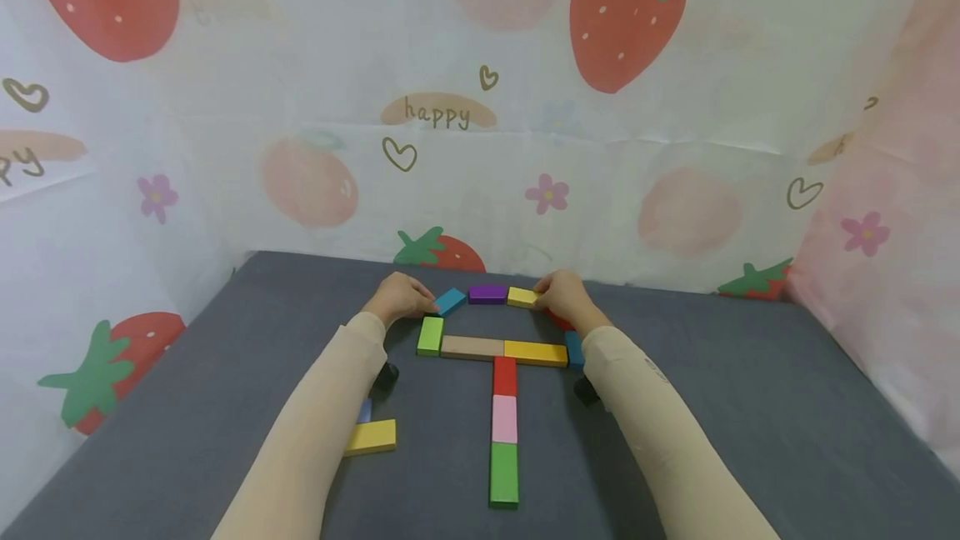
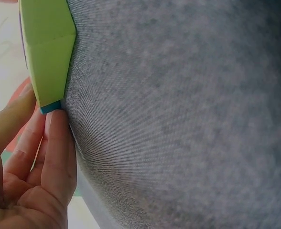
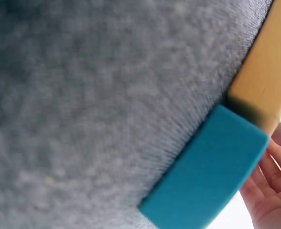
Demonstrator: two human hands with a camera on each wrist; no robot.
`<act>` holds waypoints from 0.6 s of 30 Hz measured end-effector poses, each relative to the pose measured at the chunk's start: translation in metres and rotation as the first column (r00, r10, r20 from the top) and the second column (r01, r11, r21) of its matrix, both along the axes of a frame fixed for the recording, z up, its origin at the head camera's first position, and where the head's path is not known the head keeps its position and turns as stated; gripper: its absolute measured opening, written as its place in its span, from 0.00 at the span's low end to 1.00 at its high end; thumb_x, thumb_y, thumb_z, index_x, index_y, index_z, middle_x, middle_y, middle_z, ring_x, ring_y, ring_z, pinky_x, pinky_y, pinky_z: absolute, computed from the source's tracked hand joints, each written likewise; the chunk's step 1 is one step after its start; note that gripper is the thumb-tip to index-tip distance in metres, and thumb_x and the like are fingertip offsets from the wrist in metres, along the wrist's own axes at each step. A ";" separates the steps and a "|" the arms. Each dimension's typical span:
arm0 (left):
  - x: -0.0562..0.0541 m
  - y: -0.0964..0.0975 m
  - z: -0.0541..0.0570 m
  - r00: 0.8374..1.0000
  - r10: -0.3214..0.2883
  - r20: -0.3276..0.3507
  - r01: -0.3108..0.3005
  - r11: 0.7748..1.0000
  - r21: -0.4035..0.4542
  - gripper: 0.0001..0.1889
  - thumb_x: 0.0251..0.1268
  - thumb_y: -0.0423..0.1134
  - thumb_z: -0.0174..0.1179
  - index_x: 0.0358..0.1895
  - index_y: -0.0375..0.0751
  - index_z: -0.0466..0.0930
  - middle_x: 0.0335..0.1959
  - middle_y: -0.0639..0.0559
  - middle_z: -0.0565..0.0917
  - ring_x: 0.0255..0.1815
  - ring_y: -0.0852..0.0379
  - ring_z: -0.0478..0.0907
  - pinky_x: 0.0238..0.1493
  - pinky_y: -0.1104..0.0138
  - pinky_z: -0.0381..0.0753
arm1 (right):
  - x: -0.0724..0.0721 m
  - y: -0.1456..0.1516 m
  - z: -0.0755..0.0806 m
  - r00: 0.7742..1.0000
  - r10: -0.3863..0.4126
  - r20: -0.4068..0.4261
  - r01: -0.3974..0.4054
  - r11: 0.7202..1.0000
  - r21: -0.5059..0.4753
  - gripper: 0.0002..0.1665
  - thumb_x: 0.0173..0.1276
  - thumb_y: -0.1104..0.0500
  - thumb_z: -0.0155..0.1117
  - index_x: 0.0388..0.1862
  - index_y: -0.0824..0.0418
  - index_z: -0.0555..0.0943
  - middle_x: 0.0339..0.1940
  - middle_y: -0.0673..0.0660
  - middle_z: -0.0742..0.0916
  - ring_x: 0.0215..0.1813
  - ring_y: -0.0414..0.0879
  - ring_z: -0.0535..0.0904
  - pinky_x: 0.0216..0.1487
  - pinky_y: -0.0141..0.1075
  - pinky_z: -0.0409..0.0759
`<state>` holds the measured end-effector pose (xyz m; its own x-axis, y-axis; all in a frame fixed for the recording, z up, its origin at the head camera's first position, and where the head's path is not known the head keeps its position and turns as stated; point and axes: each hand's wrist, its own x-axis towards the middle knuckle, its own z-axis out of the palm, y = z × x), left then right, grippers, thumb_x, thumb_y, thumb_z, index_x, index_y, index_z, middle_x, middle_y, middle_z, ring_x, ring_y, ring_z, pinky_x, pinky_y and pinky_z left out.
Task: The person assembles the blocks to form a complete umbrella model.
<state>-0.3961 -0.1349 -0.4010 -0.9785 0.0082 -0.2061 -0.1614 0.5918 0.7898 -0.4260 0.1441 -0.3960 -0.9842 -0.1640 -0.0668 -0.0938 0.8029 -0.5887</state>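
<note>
My left hand [image 1: 401, 298] pinches the left end of a blue block [image 1: 451, 302], which lies slanted at the back left of a block outline. In the left wrist view, its thumb and fingers meet at this block, mostly hidden behind a light green block [image 2: 49, 52]. On the other side, my right hand [image 1: 566, 298] holds the right end of a small yellow block [image 1: 522, 297]. A purple block [image 1: 487, 295] lies between these two. Part of a red block [image 1: 558, 321] shows under the right hand. The right wrist view hides that hand's fingertips behind blocks.
Tan [image 1: 472, 347] and orange-yellow [image 1: 536, 353] blocks form a crossbar, with a dark blue block [image 1: 574, 350] at its right. Red, pink [image 1: 505, 419] and green [image 1: 504, 475] blocks run toward me. A loose yellow block [image 1: 372, 437] lies by the left sleeve.
</note>
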 end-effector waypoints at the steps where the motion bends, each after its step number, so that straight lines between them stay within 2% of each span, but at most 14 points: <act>1: 0.000 0.000 0.001 1.000 0.004 0.001 -0.004 1.000 0.003 0.14 0.63 0.36 0.67 0.49 0.33 0.85 0.58 0.37 0.81 0.54 0.43 0.83 0.60 0.54 0.81 | 0.000 0.000 0.000 1.000 -0.001 -0.002 0.001 1.000 0.006 0.20 0.66 0.63 0.69 0.56 0.70 0.83 0.56 0.67 0.85 0.60 0.60 0.79 0.62 0.48 0.80; 11: 0.001 0.001 0.003 1.000 0.015 0.014 -0.015 1.000 0.013 0.13 0.64 0.36 0.67 0.48 0.33 0.85 0.58 0.37 0.81 0.55 0.43 0.83 0.61 0.53 0.80 | 0.000 -0.002 0.000 0.999 -0.034 -0.002 0.034 0.999 0.015 0.19 0.65 0.62 0.70 0.54 0.68 0.84 0.56 0.66 0.86 0.59 0.59 0.80 0.61 0.47 0.81; 14: 0.001 0.002 0.003 1.000 0.015 0.018 -0.015 1.000 0.011 0.13 0.64 0.36 0.67 0.48 0.33 0.85 0.58 0.37 0.81 0.55 0.43 0.83 0.62 0.53 0.80 | 0.000 -0.002 0.001 1.000 -0.026 0.010 0.026 1.000 0.014 0.20 0.66 0.61 0.70 0.55 0.68 0.84 0.57 0.66 0.85 0.59 0.59 0.80 0.62 0.47 0.80; 18: 0.001 0.000 0.003 1.000 0.008 0.018 -0.008 1.000 0.007 0.14 0.64 0.36 0.67 0.49 0.33 0.85 0.58 0.37 0.81 0.55 0.43 0.83 0.60 0.55 0.81 | 0.002 0.005 0.005 0.999 -0.007 0.039 0.004 0.998 0.065 0.24 0.64 0.56 0.72 0.55 0.68 0.83 0.58 0.66 0.84 0.60 0.60 0.79 0.62 0.48 0.80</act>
